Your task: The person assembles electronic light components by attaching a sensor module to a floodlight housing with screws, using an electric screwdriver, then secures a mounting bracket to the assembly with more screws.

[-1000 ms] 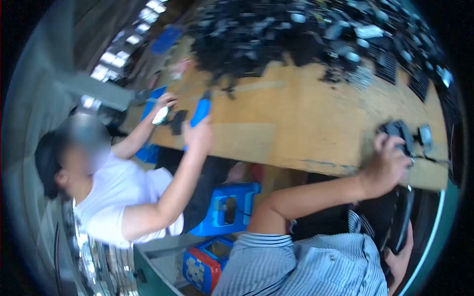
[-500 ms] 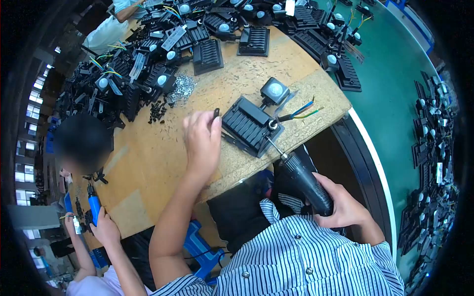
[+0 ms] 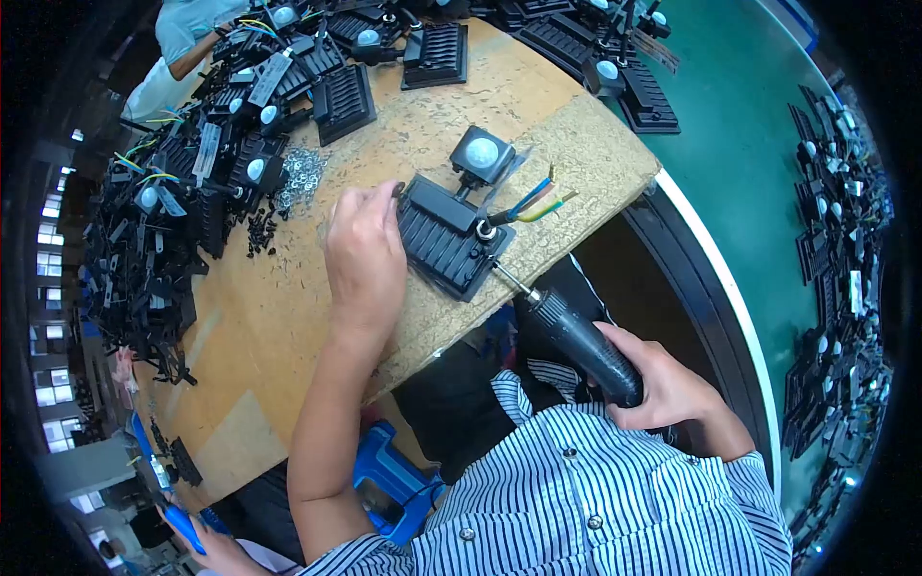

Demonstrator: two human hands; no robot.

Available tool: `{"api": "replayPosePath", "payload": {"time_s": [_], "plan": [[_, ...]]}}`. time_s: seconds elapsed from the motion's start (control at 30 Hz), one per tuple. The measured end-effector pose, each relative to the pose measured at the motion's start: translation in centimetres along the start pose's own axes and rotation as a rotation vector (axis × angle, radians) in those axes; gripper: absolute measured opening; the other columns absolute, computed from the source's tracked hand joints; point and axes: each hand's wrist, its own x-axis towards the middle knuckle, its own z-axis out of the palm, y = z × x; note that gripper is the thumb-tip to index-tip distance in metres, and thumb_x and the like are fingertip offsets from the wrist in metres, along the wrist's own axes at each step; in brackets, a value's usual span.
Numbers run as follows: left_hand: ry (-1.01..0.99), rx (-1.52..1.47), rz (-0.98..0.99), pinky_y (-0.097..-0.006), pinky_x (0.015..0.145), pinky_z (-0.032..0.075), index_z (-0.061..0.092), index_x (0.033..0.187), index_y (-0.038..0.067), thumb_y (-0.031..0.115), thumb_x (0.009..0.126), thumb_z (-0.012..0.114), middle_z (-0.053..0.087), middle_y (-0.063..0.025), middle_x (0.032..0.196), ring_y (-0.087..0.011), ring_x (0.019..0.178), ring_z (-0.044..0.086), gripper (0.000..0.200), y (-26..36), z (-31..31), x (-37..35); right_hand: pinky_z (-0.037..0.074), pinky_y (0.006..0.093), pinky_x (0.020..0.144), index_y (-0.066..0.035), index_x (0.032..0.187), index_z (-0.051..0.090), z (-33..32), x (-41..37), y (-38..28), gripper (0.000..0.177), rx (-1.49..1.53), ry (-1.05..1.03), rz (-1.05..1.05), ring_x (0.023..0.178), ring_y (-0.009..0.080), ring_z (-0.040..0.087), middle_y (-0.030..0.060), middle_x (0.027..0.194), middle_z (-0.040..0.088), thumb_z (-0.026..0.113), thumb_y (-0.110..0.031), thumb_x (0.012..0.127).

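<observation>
A black finned floodlight (image 3: 444,235) lies on the table near its front edge, with a white-domed motion sensor (image 3: 482,154) and a cable of loose coloured wires (image 3: 538,204) attached. My left hand (image 3: 365,254) is at the lamp's left side, closed in a pinch on a black piece that looks like the end of a mounting bracket (image 3: 398,190). The rest of that piece is hidden by the hand and lamp. My right hand (image 3: 663,384) grips a black electric screwdriver (image 3: 588,348), its bit meeting the lamp's lower right corner.
Piled floodlights (image 3: 341,101) cover the table's far side. Shiny washers (image 3: 302,180) and small black screws (image 3: 260,232) lie to the left. A green conveyor (image 3: 730,182) with more lamps runs along the right. A co-worker's hand (image 3: 216,552) is at lower left beside a blue tool; a blue stool (image 3: 389,475) stands below.
My view has shifted, so the table and lamp appear further left and slightly higher. The screwdriver stays at the lamp's corner and my left hand keeps its pinch. The co-worker's blue tool appears lower.
</observation>
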Motion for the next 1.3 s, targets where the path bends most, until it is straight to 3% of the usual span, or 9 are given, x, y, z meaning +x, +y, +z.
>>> {"api": "replayPosePath", "payload": {"time_s": [0.73,0.83,1.03,1.13,1.3], "plan": [[-0.025,0.002,0.000,-0.0323,0.066,0.042,0.063,0.102,-0.003,0.003,0.087,0.052,0.053,-0.0136,0.078,-0.0247,0.070,0.054,0.020,-0.2,-0.1,0.3,0.051,0.0374,0.079,0.000,0.138,0.024,-0.8,-0.1,-0.5,0.084,-0.043,0.029,-0.024,0.088,0.0324,0.063,0.0259,0.107,0.057,0.065,-0.011,0.065],[-0.080,0.014,-0.032,-0.0390,0.070,0.044,0.063,0.101,-0.004,0.003,0.085,0.052,0.055,-0.0167,0.080,-0.0313,0.075,0.056,0.020,0.4,-0.5,0.6,0.052,0.0375,0.079,0.000,0.138,0.025,-1.0,0.1,-0.6,0.085,-0.050,0.025,0.012,0.086,0.0329,0.063,0.0264,0.106,0.057,0.065,-0.011,0.065],[-0.118,-0.033,-0.065,-0.0394,0.069,0.044,0.064,0.099,-0.005,0.003,0.085,0.052,0.054,-0.0172,0.078,-0.0320,0.073,0.056,0.020,0.2,-0.7,1.0,0.052,0.0383,0.079,0.000,0.138,0.025,-1.4,0.2,-0.9,0.085,-0.127,0.040,0.006,0.085,0.0340,0.064,0.0271,0.105,0.057,0.065,-0.009,0.063],[-0.124,-0.053,-0.090,-0.0310,0.065,0.043,0.065,0.103,-0.002,0.004,0.086,0.054,0.056,-0.0142,0.079,-0.0230,0.069,0.056,0.022,-0.3,-0.5,1.0,0.052,0.0383,0.079,0.000,0.137,0.026,-1.7,0.2,-1.2,0.085,-0.137,0.047,0.009,0.085,0.0339,0.064,0.0274,0.105,0.057,0.064,-0.009,0.063],[-0.177,-0.143,-0.099,-0.0293,0.069,0.043,0.064,0.106,-0.001,0.005,0.087,0.053,0.058,-0.0131,0.083,-0.0207,0.075,0.057,0.023,-1.0,-0.8,1.5,0.052,0.0375,0.079,0.000,0.137,0.026,-1.9,0.3,-1.7,0.084,-0.187,0.029,0.021,0.086,0.0336,0.064,0.0276,0.107,0.057,0.064,-0.009,0.063]]}}
